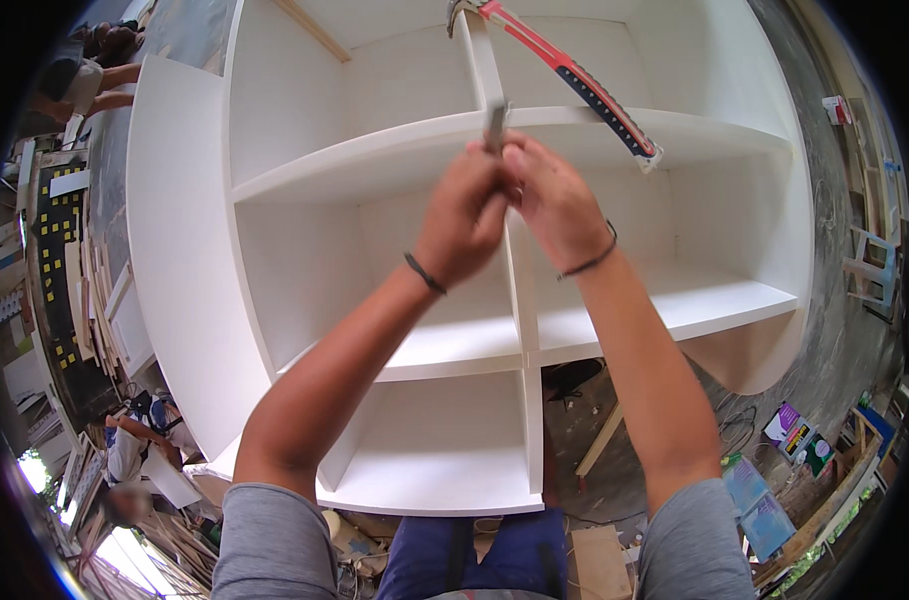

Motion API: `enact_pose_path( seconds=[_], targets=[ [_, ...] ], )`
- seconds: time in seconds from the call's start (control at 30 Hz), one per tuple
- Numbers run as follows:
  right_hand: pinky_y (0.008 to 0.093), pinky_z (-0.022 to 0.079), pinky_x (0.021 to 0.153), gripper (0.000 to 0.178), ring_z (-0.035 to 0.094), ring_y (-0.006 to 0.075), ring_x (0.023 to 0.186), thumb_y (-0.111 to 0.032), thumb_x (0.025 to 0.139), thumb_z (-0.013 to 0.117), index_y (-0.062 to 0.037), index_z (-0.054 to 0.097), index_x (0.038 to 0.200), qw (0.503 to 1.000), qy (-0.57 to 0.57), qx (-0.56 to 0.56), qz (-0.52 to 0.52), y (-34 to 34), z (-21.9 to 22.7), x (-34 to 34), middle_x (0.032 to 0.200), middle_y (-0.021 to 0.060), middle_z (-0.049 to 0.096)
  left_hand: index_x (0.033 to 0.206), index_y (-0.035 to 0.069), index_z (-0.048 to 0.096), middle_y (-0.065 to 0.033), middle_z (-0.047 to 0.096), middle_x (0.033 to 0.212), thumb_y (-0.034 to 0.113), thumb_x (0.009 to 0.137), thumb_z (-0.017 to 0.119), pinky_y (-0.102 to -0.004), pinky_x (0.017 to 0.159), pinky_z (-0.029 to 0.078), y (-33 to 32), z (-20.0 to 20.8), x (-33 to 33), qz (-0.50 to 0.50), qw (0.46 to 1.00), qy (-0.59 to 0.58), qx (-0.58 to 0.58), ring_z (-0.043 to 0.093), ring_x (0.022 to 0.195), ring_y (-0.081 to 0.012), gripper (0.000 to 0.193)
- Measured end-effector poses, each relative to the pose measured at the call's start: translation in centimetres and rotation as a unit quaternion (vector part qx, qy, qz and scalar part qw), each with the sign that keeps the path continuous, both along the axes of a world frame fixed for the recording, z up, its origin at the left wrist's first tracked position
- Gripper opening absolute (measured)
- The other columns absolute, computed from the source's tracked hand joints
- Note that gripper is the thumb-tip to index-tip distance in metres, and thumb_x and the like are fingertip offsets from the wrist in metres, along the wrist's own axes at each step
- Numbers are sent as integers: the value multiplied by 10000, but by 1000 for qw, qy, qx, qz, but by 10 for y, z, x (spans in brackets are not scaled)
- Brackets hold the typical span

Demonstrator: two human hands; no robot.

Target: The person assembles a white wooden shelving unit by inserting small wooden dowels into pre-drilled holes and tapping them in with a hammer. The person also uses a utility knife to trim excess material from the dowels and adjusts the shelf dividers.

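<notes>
We saw a small grey strip (495, 125), narrow and straight-sided, its far end pointing toward the cabinet's top edge; motion blur softened its outline, so we could not tell its material. The left hand (464, 212) and the right hand (557, 195) met with fingers closed around its lower end, a dark band on each wrist. In our view, they were over the middle of the cabinet (299, 265), where the upper shelf's front edge crossed the central divider.

The cabinet was plain white, split into open compartments, with a smaller one at its lower edge. A hammer (579, 85) with a red and black handle lay at its upper edge, head by the divider, handle slanting toward the right side.

Beyond the cabinet's right edge we saw a dark grey floor (827, 230), a pale blue stool (871, 268) and some colourful packages (797, 437). Beyond its left edge were stacked boards (86, 305) and two other people, one near the upper corner and one near the lower.
</notes>
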State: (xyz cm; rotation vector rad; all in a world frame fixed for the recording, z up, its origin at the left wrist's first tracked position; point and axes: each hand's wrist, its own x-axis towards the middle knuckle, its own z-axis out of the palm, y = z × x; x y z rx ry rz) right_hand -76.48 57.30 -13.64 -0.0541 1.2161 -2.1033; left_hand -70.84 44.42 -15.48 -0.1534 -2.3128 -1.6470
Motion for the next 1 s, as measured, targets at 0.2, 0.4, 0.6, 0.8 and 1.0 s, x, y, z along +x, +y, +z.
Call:
enact_pose_path(
  seconds=[0.2,0.4,0.6,0.8,1.0],
  targets=[
    [312,494,903,227,618,161,1060,-189,1015,549,-31,640,1150,997,-50,-45,-48,61,-7,36,1113,89,668,977,9,615,-146,622,1021,22,802,547,-401,886,452,23,29,34,-176,978,-94,-59,575,964,-330,189],
    [311,491,825,119,624,166,940,-125,972,606,-31,657,1025,879,238,351,-218,125,-23,50,954,82,673,1112,61,617,-127,626,1172,176,765,716,-434,955,438,-33,6,-10,-8,951,28,-309,565,1105,-335,379],
    [383,490,841,78,618,320,931,-56,916,618,-10,635,977,737,458,473,-153,149,-39,60,942,129,659,1072,27,626,-114,645,1079,159,771,765,-405,873,485,-72,-26,-82,-92,915,-54,-388,609,1006,-311,356],
    [410,493,837,80,617,344,941,-18,886,621,-16,634,965,723,476,487,-119,147,-42,61,923,130,654,951,11,647,-97,650,961,111,810,743,-369,717,529,-72,-31,-88,-106,948,-49,-297,650,825,-292,197],
    [416,496,827,96,620,352,930,-1,870,626,-21,629,964,734,456,494,-100,146,-42,58,895,122,649,966,20,645,-86,653,978,104,814,740,-362,694,532,-74,-28,-88,-115,953,-47,-276,652,797,-290,198]
  ],
)
